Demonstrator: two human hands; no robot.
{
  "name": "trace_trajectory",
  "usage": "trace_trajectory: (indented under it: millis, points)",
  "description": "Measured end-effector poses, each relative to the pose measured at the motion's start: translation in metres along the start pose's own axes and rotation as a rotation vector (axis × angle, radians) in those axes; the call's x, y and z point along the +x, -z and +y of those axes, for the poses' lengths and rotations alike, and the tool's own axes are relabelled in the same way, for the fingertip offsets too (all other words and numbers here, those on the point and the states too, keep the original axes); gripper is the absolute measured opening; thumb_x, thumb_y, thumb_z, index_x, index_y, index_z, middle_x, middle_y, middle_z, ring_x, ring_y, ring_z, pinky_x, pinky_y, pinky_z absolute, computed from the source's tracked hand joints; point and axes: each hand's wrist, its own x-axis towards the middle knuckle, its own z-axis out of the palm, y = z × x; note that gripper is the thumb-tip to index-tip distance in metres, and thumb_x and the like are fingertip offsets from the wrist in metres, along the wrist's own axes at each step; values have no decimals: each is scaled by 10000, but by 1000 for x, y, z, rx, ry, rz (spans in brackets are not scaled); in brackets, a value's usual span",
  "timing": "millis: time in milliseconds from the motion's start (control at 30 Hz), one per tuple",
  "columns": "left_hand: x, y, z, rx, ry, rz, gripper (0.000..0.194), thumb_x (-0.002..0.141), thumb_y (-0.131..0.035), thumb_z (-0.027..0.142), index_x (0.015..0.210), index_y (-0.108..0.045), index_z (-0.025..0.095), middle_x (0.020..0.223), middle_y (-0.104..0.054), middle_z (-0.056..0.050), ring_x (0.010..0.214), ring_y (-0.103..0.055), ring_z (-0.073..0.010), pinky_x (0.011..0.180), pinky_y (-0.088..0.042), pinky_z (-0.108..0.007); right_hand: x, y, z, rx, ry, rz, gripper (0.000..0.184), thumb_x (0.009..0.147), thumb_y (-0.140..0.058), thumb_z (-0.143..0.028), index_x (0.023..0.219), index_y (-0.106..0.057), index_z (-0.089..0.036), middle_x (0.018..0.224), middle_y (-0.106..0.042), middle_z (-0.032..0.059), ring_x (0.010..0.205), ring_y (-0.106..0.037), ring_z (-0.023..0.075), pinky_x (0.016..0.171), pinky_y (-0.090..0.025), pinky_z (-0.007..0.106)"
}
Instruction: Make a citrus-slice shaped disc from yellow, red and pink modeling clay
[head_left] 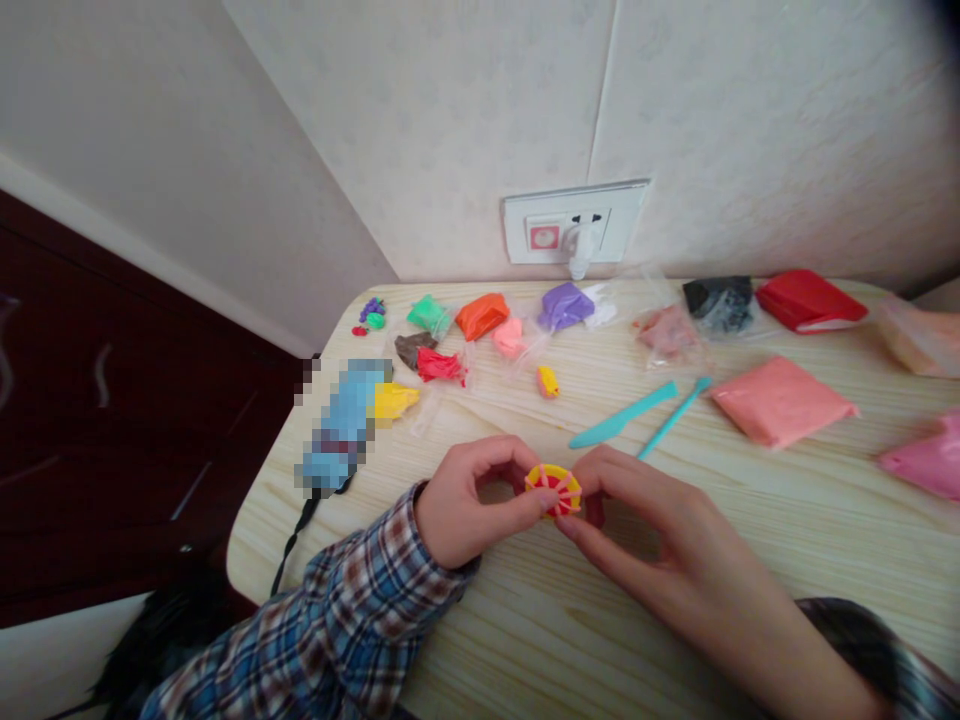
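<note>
Over the table's near middle, a small round modelling clay piece (pixel 562 489) is held between both hands. It has a yellow rim, a red centre and thin pink strips fanning across it. My left hand (pixel 469 505) pinches its left side, thumb tip on the front. From the right, my right hand (pixel 660 530) grips the edge with thumb and fingertips. A small yellow and pink clay lump (pixel 548 382) lies just beyond them. A teal plastic clay knife (pixel 626 413) and a thin teal modelling stick (pixel 675 417) rest beyond my right hand.
Several bagged clays line the back, among them orange (pixel 482 316), purple (pixel 566 306) and red (pixel 811 300). A pink packet (pixel 782 401) lies at right. Small purple clay balls (pixel 372 309) sit far left, above a pixelated blue object (pixel 345 420). A wall socket (pixel 576 222) holds a plug.
</note>
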Motion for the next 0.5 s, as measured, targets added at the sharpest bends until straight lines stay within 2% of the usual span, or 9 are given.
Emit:
trace_trajectory:
  millis: [133, 233, 333, 500]
  points:
    - [0, 0, -1, -46, 58, 7, 209, 691, -696, 298, 698, -607, 108, 708, -619, -47, 668, -564, -129, 632, -454, -239, 0, 9, 2, -22, -28, -13, 138, 841, -533, -319, 768, -589, -217, 746, -608, 13, 683, -553, 137, 610, -468, 264]
    - [1, 0, 0, -121, 118, 6, 276, 650, -747, 343, 712, -627, 103, 719, -644, -56, 658, -589, -133, 629, -470, -241, 1, 20, 8, -64, -44, 53, 206, 853, -505, -396, 789, -601, -225, 767, -619, 22, 705, -569, 153, 627, -471, 284]
    - [2, -1, -1, -188, 147, 8, 303, 609, -784, 348, 695, -629, 103, 723, -656, -56, 644, -594, -123, 610, -475, -227, 1, 28, 15, -183, -35, 144, 194, 850, -503, -395, 807, -600, -232, 771, -606, 23, 707, -563, 160, 624, -458, 292]
    - [1, 1, -3, -278, 116, 10, 268, 640, -776, 316, 669, -612, 105, 706, -661, -42, 600, -586, -92, 550, -466, -187, 2, 38, 30, -439, 15, 268, 168, 866, -447, -335, 884, -584, -240, 846, -594, 60, 788, -557, 217, 675, -439, 358]
